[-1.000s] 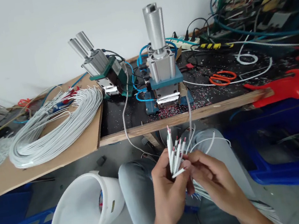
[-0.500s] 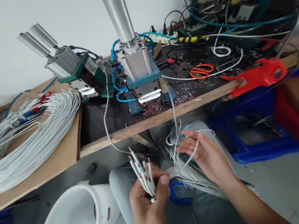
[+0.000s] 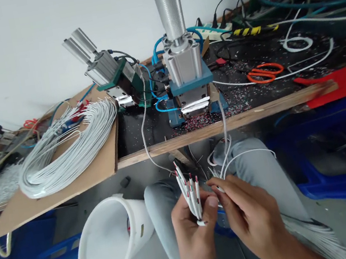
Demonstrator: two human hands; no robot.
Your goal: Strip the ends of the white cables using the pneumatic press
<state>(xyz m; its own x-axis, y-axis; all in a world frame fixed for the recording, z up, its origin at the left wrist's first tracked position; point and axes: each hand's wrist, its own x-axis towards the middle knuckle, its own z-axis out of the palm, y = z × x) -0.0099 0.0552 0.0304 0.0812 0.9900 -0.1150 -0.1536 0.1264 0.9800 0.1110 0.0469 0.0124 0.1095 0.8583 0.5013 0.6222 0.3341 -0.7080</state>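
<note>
My left hand (image 3: 194, 233) is closed round a small bundle of short white cables (image 3: 189, 192) with stripped red and black ends pointing up. My right hand (image 3: 244, 214) sits just to its right, fingers pinched on a single white cable (image 3: 230, 159) that loops up over my right knee. More white cables (image 3: 311, 234) lie across my lap and trail off to the lower right. Both hands hover over my knees, below the bench edge. Straight ahead on the bench stands a pneumatic stripping machine (image 3: 185, 70) with a tall knurled cylinder.
A second pneumatic machine (image 3: 112, 80) stands left of the first. A coil of white cable (image 3: 67, 150) lies on cardboard at the left. A white bucket (image 3: 111, 240) stands by my left knee. Orange scissors (image 3: 264, 72) and tangled wires sit at the right.
My right hand came back from open at the right and pinched a cable beside the left hand's bundle. The view swung to the left, shifting the machines rightward in frame.
</note>
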